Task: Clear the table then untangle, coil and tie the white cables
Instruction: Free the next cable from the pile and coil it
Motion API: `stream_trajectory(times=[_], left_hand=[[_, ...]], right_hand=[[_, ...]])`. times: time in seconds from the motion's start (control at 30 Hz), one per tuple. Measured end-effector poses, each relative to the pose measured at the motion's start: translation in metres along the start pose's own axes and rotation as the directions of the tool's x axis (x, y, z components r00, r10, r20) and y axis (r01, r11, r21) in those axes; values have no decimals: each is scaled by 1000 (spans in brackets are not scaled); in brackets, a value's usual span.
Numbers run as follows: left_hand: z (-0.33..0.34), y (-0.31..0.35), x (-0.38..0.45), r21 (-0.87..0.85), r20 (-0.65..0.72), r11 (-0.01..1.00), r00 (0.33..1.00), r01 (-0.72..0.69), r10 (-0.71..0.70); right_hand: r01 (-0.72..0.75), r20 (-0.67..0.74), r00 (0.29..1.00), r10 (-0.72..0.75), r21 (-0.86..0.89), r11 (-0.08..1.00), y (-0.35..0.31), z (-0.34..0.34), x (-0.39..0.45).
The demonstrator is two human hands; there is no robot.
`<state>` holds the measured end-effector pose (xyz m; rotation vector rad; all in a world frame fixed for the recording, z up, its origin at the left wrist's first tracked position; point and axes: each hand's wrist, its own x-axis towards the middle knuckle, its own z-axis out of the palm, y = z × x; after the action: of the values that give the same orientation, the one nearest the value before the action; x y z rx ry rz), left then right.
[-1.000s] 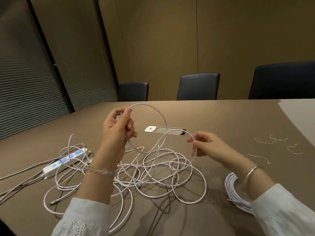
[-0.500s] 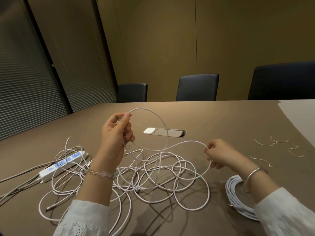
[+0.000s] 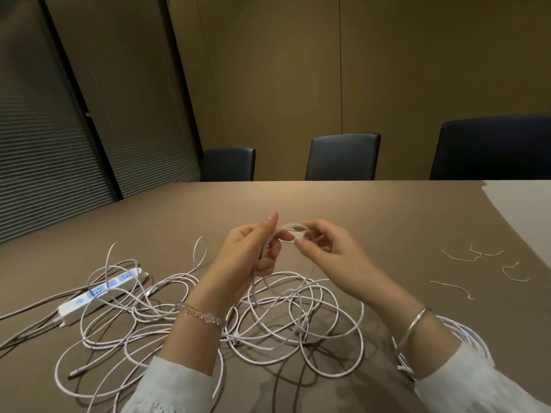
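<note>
Left hand (image 3: 253, 251) and right hand (image 3: 325, 248) both pinch a small loop of white cable (image 3: 290, 226) above the bench (image 3: 387, 210), rest tangled below; light, limp, likely snags, so best gripped near the loop, beside finished coil (image 3: 465, 332).

A single wide-angle view, worn on the person's head, looks forward and down across the table (image 3: 387, 210). It sits close above the near edge, so both sleeves enter from the bottom of the frame and the left hand (image 3: 249, 251) and right hand (image 3: 326, 248) meet near the centre. The cables (image 3: 268, 320) lie just beneath, near the camera. The view faces the far side, where three chairs (image 3: 343, 156) stand against the wall, with blinds (image 3: 44, 162) at far left. Straight lines bow toward the edges.
</note>
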<state>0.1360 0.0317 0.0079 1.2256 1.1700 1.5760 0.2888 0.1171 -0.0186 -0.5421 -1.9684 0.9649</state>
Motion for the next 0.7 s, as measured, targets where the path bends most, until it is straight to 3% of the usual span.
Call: stream_trajectory(times=[0.1, 0.2, 0.3, 0.47, 0.7], left_hand=[[5, -5, -2, 53, -3, 998, 1000, 30, -29], [0, -11, -2, 114, -78, 991, 995, 75, -66], [-17, -12, -4, 230, -72, 957, 984, 178, -166], [-27, -24, -2, 333, -51, 891, 949, 308, -310], [-1, -71, 21, 730, -8, 644, 945, 230, -328]], right_hand=[[21, -52, 998, -18, 58, 998, 3, -6, 3], [-42, -87, 995, 54, 135, 990, 4, -16, 7], [-91, -119, 986, 117, 204, 975, 3, -23, 9], [-73, -132, 986, 100, 200, 977, -2, -26, 10], [1, -103, 994, 28, 272, 962, -12, -22, 5]])
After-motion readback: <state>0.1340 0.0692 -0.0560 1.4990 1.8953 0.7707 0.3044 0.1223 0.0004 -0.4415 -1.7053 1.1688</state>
